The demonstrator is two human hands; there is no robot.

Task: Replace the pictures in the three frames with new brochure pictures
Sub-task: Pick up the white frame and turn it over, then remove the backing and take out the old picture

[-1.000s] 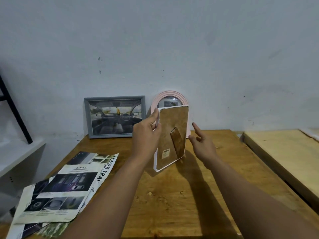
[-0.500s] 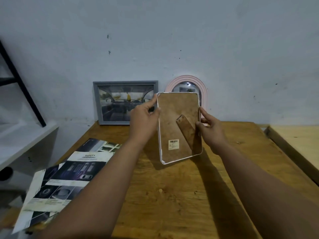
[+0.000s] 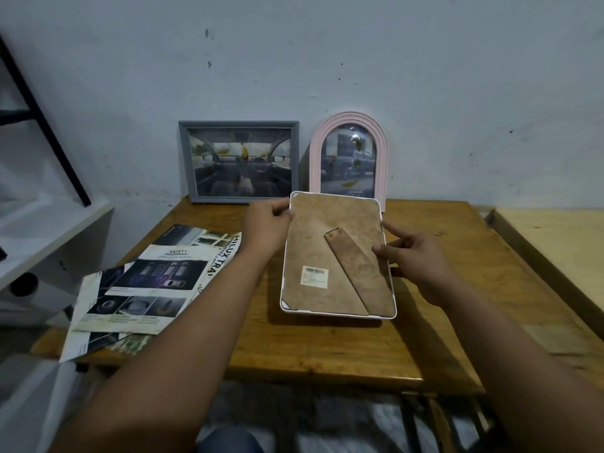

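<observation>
So, wooden tabletop against a pale wall. Brochure pages spread at its near left, partly over the edge. Grey frame with a car-interior picture leans on the wall at far left, pink arched frame just right of it. White frame is held back-up above the tabletop centre, brown backing, stand strip and barcode sticker showing. Left hand grips its far left corner; right hand pinches its right edge.
</observation>
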